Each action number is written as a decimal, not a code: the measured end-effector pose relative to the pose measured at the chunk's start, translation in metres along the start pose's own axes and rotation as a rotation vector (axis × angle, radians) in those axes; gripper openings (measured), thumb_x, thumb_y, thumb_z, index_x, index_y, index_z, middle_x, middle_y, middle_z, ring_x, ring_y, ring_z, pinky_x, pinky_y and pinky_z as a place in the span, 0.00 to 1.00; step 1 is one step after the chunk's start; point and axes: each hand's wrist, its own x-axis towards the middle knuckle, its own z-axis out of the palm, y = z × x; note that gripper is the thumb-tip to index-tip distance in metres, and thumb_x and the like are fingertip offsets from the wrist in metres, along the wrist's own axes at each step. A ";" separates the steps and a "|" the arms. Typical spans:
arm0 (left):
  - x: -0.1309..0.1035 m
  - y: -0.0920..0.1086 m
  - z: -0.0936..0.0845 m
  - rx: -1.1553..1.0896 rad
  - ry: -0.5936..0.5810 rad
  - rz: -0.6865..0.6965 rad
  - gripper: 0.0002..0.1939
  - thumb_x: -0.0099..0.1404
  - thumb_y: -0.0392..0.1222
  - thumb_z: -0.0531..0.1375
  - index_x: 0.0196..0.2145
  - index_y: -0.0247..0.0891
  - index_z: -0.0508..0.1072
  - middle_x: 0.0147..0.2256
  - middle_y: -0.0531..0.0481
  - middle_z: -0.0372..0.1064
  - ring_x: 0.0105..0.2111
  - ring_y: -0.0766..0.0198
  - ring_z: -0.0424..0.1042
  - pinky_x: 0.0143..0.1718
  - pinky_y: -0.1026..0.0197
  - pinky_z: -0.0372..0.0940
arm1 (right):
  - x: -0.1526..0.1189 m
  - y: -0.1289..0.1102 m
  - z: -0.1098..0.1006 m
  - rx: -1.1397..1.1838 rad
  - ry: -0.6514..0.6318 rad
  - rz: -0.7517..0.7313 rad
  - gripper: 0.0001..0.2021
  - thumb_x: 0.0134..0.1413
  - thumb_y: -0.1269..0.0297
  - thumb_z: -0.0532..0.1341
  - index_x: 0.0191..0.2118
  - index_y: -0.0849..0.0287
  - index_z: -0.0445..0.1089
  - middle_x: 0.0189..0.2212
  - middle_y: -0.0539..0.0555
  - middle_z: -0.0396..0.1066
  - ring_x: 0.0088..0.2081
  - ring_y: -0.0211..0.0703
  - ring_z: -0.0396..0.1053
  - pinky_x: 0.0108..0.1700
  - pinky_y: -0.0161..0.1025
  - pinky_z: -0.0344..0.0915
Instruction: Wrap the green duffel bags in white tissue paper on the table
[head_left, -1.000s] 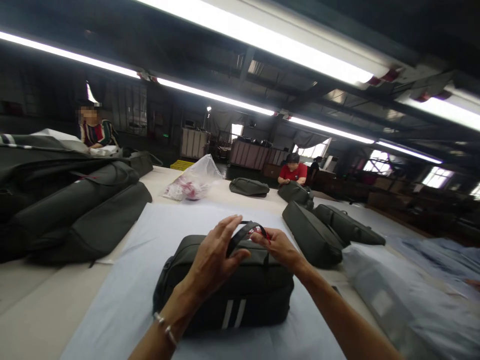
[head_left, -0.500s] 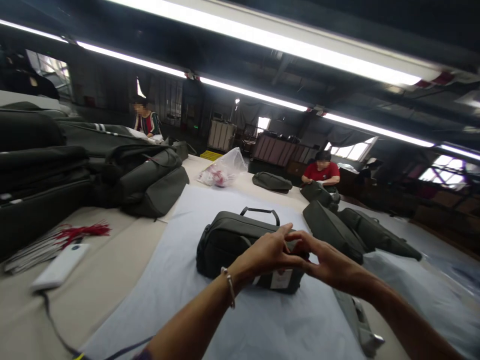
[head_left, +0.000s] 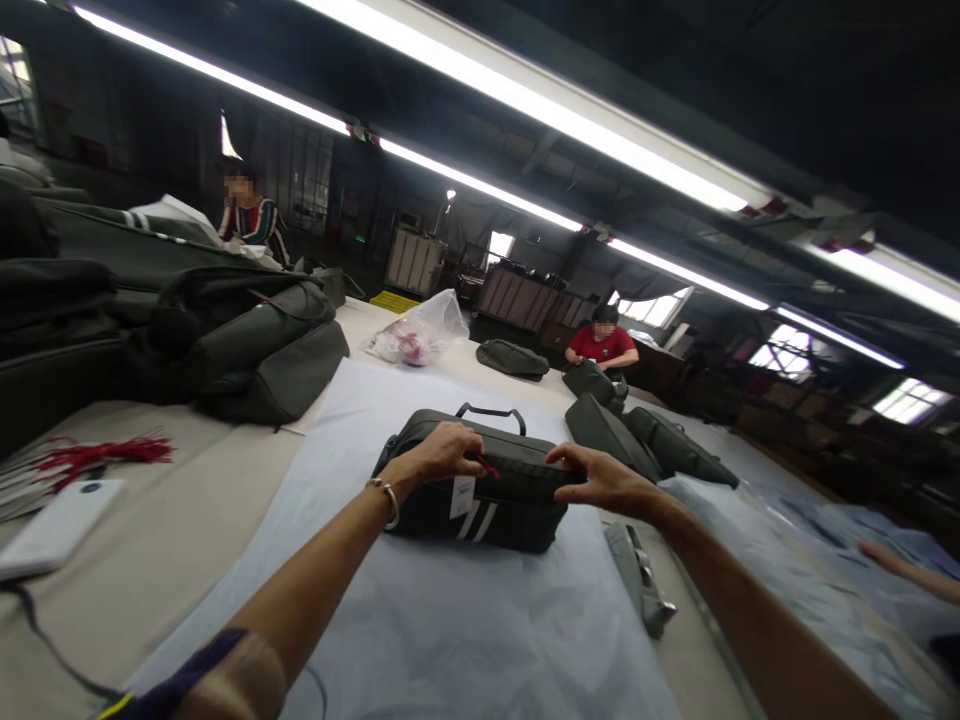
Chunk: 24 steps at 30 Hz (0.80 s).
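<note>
Dark green bag (head_left: 517,500), 1: on the white sheet (head_left: 480,620), between its left and right edges, toward the far edge. Long axis left to right across the sheet; striped face toward me. Handle (head_left: 491,408), 1, standing up; white stripes (head_left: 486,522), 2; paper tag (head_left: 463,497), 1, hanging against the near face.

My left hand (head_left: 446,452), 1: reaching over the bag's near top edge, palm down, fingertips curled beside a red cord (head_left: 492,469); whether they pinch it I cannot tell.

My right hand (head_left: 600,478), 1: at the bag's right end, turned inward, thumb and fingers spread wide.

Table (head_left: 251,440), toward its left edge: red-corded bundle (head_left: 105,452), 1; white device (head_left: 64,525), 1.

Table, far edge: clear plastic bag (head_left: 424,330), 1; lone dark bag (head_left: 512,360), 1.

Co-workers beyond, 2: striped sleeves (head_left: 277,235); red shirt (head_left: 604,348)
</note>
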 end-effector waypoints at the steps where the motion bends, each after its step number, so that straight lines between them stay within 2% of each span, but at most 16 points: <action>1: -0.005 -0.012 -0.004 0.026 0.049 -0.030 0.10 0.52 0.40 0.66 0.35 0.41 0.76 0.41 0.50 0.73 0.48 0.54 0.69 0.56 0.54 0.57 | 0.000 -0.001 -0.001 -0.013 0.006 0.004 0.18 0.42 0.62 0.68 0.43 0.56 0.74 0.29 0.47 0.69 0.31 0.39 0.66 0.34 0.33 0.63; 3: -0.016 -0.032 -0.010 0.054 0.153 -0.099 0.20 0.52 0.36 0.63 0.45 0.42 0.74 0.51 0.46 0.68 0.55 0.52 0.64 0.61 0.48 0.52 | 0.001 -0.004 -0.001 -0.047 0.021 0.016 0.15 0.42 0.61 0.68 0.40 0.56 0.76 0.27 0.47 0.69 0.30 0.39 0.66 0.33 0.34 0.62; 5: -0.026 -0.043 -0.010 0.042 0.231 -0.161 0.28 0.56 0.34 0.59 0.55 0.40 0.66 0.56 0.42 0.64 0.56 0.53 0.65 0.59 0.48 0.57 | 0.004 -0.011 0.000 -0.060 0.044 0.019 0.12 0.44 0.61 0.67 0.37 0.57 0.76 0.27 0.47 0.70 0.31 0.40 0.66 0.33 0.34 0.62; 8: -0.035 -0.039 0.004 -0.011 0.259 -0.159 0.31 0.59 0.38 0.58 0.60 0.38 0.61 0.56 0.41 0.65 0.54 0.57 0.68 0.56 0.54 0.62 | 0.017 -0.025 0.006 -0.033 0.055 -0.010 0.11 0.47 0.61 0.65 0.38 0.57 0.75 0.29 0.48 0.72 0.32 0.40 0.67 0.35 0.35 0.62; 11: -0.029 -0.019 0.030 -0.007 0.269 -0.077 0.32 0.57 0.44 0.64 0.58 0.45 0.64 0.60 0.47 0.61 0.59 0.57 0.62 0.59 0.56 0.59 | 0.036 -0.045 0.018 -0.053 0.036 -0.092 0.11 0.48 0.61 0.64 0.39 0.57 0.75 0.29 0.48 0.72 0.32 0.40 0.67 0.35 0.35 0.62; 13: -0.020 -0.013 0.043 0.033 0.305 -0.083 0.23 0.58 0.46 0.64 0.52 0.45 0.71 0.61 0.48 0.61 0.60 0.56 0.61 0.60 0.55 0.59 | 0.049 -0.058 0.026 -0.076 0.031 -0.170 0.11 0.47 0.61 0.65 0.38 0.56 0.76 0.29 0.48 0.73 0.32 0.40 0.68 0.36 0.35 0.62; 16: -0.015 -0.026 0.046 0.095 0.402 -0.201 0.09 0.61 0.39 0.61 0.41 0.40 0.75 0.56 0.43 0.66 0.57 0.52 0.64 0.58 0.51 0.60 | 0.065 -0.069 0.030 -0.123 0.078 -0.209 0.10 0.47 0.60 0.65 0.36 0.56 0.76 0.28 0.47 0.72 0.31 0.39 0.67 0.35 0.35 0.62; 19: -0.031 -0.050 0.039 0.152 0.503 -0.319 0.11 0.60 0.29 0.55 0.40 0.37 0.73 0.53 0.40 0.67 0.54 0.50 0.66 0.55 0.47 0.61 | 0.076 -0.062 0.020 -0.138 0.139 -0.162 0.11 0.46 0.58 0.66 0.36 0.56 0.76 0.25 0.47 0.71 0.28 0.38 0.65 0.33 0.35 0.61; 21: -0.043 -0.052 0.040 0.183 0.565 -0.349 0.13 0.63 0.30 0.53 0.42 0.38 0.72 0.51 0.41 0.68 0.54 0.52 0.66 0.55 0.48 0.61 | 0.081 -0.053 0.012 -0.105 0.147 -0.151 0.12 0.46 0.58 0.66 0.38 0.56 0.76 0.26 0.47 0.71 0.28 0.38 0.66 0.32 0.35 0.62; 22: -0.045 -0.047 0.044 0.181 0.576 -0.316 0.12 0.65 0.32 0.52 0.42 0.39 0.72 0.49 0.42 0.69 0.52 0.54 0.68 0.55 0.50 0.62 | 0.084 -0.049 0.009 -0.087 0.149 -0.162 0.12 0.47 0.59 0.65 0.38 0.56 0.76 0.27 0.47 0.72 0.29 0.38 0.67 0.33 0.35 0.62; 24: -0.038 -0.027 0.058 0.141 0.517 -0.136 0.12 0.69 0.37 0.50 0.42 0.42 0.72 0.44 0.46 0.71 0.47 0.59 0.70 0.52 0.56 0.65 | 0.090 -0.045 0.007 -0.070 0.170 -0.219 0.11 0.47 0.64 0.64 0.39 0.56 0.75 0.29 0.48 0.74 0.31 0.39 0.69 0.36 0.35 0.64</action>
